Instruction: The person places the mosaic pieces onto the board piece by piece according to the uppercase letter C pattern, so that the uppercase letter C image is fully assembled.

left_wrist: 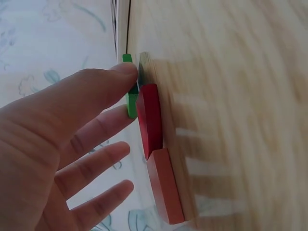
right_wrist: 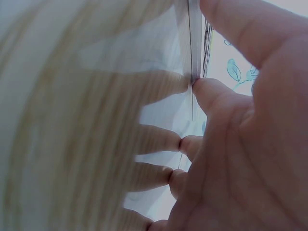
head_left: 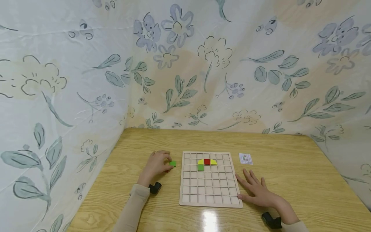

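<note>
My left hand [head_left: 157, 163] pinches a green square tile [head_left: 173, 163] between thumb and index finger, left of the wooden grid board [head_left: 208, 190]. In the left wrist view the green tile [left_wrist: 131, 103] is held on edge, while a red block [left_wrist: 150, 120] and an orange-red block [left_wrist: 166, 185] lie on the table below the fingers. On the board, a red tile [head_left: 207, 161] sits between two yellow rounded tiles [head_left: 200, 162], with a green tile [head_left: 201, 168] under the left yellow one. My right hand [head_left: 258, 191] rests with spread fingers, thumb and index at the board's right edge.
A small printed card [head_left: 245, 159] with a grid pattern lies beyond the right hand. The wood-grain table [head_left: 304, 167] is bordered by a floral cloth [head_left: 185, 80] at the back and sides. Black wrist devices [head_left: 155, 188] sit on both wrists.
</note>
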A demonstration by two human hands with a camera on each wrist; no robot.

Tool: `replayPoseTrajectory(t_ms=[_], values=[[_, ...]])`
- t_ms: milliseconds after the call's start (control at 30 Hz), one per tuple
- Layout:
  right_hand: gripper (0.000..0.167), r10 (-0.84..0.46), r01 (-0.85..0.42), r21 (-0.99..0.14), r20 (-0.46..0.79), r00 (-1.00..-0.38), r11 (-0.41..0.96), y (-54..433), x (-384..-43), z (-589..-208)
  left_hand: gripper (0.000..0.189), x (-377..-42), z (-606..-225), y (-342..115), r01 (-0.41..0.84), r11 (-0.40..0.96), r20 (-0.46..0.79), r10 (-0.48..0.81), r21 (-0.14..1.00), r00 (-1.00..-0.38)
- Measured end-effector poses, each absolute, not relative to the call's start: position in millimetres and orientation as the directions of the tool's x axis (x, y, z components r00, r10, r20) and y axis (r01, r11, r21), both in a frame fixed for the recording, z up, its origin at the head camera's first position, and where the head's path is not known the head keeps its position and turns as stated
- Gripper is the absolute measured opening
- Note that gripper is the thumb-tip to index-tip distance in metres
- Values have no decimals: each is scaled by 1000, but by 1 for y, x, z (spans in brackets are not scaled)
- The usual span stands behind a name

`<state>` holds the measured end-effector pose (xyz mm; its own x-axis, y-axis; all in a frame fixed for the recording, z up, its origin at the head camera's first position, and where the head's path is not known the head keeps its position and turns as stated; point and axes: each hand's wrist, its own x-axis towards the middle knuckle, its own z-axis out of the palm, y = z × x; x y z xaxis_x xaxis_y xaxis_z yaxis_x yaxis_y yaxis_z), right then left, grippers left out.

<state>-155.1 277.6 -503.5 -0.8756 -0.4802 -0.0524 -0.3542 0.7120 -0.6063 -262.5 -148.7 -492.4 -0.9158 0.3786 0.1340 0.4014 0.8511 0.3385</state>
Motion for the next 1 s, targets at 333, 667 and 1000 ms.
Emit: replayPoseTrajectory(t_ms=[333,667,1000], values=[[71,-482,-358,-604,-49,-875,712,277,-155,-503,27,-261,-490,-141,425,845,175,388,325,-905],[70,-482,-356,-607,-50,-875,710,277,-156,-502,25,-257,-485,-127,474,810,207,427,347,-880],[71,-476,-351,-603,-55,-877,717,277,-155,-503,25,-253,-487,-110,537,773,197,500,337,-844]])
